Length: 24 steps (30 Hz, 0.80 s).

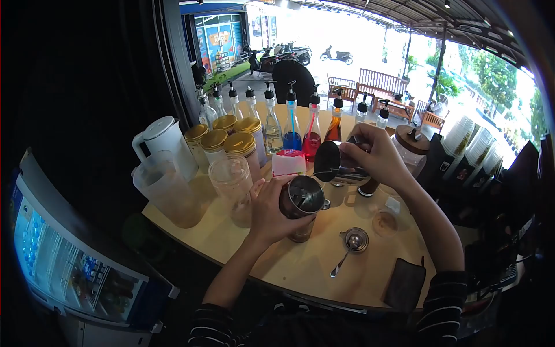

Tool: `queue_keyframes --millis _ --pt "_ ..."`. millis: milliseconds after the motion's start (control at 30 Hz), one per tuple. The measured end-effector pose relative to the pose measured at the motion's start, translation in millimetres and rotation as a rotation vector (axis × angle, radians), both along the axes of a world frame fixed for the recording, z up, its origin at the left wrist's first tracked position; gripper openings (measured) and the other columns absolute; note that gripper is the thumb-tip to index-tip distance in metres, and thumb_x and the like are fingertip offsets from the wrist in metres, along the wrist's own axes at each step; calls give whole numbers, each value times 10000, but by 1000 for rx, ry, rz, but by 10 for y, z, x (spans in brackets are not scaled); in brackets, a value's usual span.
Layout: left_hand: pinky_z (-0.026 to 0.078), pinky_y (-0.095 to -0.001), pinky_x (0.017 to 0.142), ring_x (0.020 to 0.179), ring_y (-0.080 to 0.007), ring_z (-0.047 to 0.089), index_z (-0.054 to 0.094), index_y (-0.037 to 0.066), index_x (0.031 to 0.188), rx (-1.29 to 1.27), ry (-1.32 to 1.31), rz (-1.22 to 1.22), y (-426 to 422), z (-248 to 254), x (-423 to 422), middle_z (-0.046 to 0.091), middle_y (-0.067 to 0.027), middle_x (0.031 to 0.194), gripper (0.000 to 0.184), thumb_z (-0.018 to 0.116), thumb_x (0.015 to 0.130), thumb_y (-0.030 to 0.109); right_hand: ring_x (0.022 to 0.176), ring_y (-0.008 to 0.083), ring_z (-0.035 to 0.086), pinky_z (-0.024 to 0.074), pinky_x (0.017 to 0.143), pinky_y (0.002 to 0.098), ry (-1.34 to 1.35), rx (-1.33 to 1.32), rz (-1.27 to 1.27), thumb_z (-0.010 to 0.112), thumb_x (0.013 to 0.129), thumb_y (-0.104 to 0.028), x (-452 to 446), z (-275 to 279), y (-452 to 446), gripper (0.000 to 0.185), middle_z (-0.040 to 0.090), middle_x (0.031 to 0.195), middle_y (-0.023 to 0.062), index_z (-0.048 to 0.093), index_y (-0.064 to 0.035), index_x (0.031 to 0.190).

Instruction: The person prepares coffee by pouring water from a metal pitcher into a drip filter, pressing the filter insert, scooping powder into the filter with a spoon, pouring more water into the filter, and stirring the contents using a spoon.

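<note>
My left hand (269,213) is wrapped around a metal cup (304,195), whose open top faces me and shows a dark inside. Above it and to the right, my right hand (373,155) grips a metal jug (350,173) tipped on its side, its dark mouth turned toward the cup. No stream between the two vessels can be made out. Just left of the cup stands an open clear jar (231,179). In front of my right forearm, a spoon (342,261) rests with its bowl end on a small round metal dish (355,239).
Pump bottles (293,124) line the table's far side, with gold-lidded jars (240,144), a white pitcher (163,136) and a clear plastic pitcher (167,191) at left. A dark cloth (406,283) lies near the front edge. Stacked cups (461,136) stand at right.
</note>
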<state>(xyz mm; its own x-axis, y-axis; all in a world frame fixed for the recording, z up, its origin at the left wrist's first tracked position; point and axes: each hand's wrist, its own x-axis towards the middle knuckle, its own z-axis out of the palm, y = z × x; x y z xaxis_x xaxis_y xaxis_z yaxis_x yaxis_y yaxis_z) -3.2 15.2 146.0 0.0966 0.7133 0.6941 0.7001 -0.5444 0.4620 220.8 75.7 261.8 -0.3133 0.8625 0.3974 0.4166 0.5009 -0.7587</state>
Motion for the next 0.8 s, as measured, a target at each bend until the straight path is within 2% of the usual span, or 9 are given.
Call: queue_keyframes --millis 67,100,167,200,267,333,667,767,800 --pt "222 -500 1059 1080 -206 561 508 125 1193 -37 -30 -14 -3 -11 3 614 -31 1087 820 862 532 457 648 3 539 461 551 183 -93 55 11 649 875 -111 -56 81 -41 260 376 619 -73 441 -38 737" --pt "213 -487 1068 1081 -216 563 510 123 1202 -44 -51 -26 -4 -16 5 621 -39 1085 826 864 534 454 648 3 539 461 551 183 -93 53 10 649 875 -111 -70 73 -16 260 376 619 -73 441 -38 737" --pt "204 -473 1077 1082 -225 564 512 120 1212 -52 -72 -40 5 -36 8 629 -48 1082 831 866 535 450 580 43 500 422 515 244 -18 41 44 671 829 -141 -100 46 37 217 554 616 31 548 35 797" --pt "244 -452 1066 1075 -233 570 516 110 1216 -61 -82 -42 19 -57 6 630 -62 1082 833 872 535 433 580 43 500 422 515 244 -18 39 43 671 829 -141 -121 56 33 217 554 616 31 548 35 797" --pt "284 -431 1056 1067 -241 576 521 100 1221 -71 -93 -42 25 -63 7 632 -76 1082 835 877 535 417 659 5 548 454 550 177 -53 33 56 655 872 -130 -191 119 -23 289 394 631 -70 423 -47 723" --pt "390 -387 1000 1058 -243 586 521 57 1224 -147 -206 -118 28 -49 18 623 -105 1108 843 895 530 357 664 7 552 466 559 177 -45 25 65 656 872 -129 -246 181 -101 286 402 637 -68 424 -45 727" --pt "455 -389 921 1005 -260 613 524 27 1212 -102 -324 -140 60 -121 44 642 -131 1029 817 883 545 335 659 23 571 504 589 179 93 -119 132 649 880 -119 -276 204 -193 237 414 651 -67 463 -26 764" --pt "469 -382 908 979 -251 631 533 27 1201 -105 -346 -188 48 -88 38 647 -129 1023 788 878 555 316 642 34 581 504 589 177 -35 -14 72 647 881 -113 -166 127 -72 191 493 663 -44 510 -10 799" --pt "449 -362 945 1030 -226 606 519 21 1211 -148 -340 -191 31 -67 34 629 -117 1075 788 885 559 267 642 34 581 504 589 177 -35 -14 72 647 881 -113 -140 103 -68 191 493 663 -44 510 -10 799"
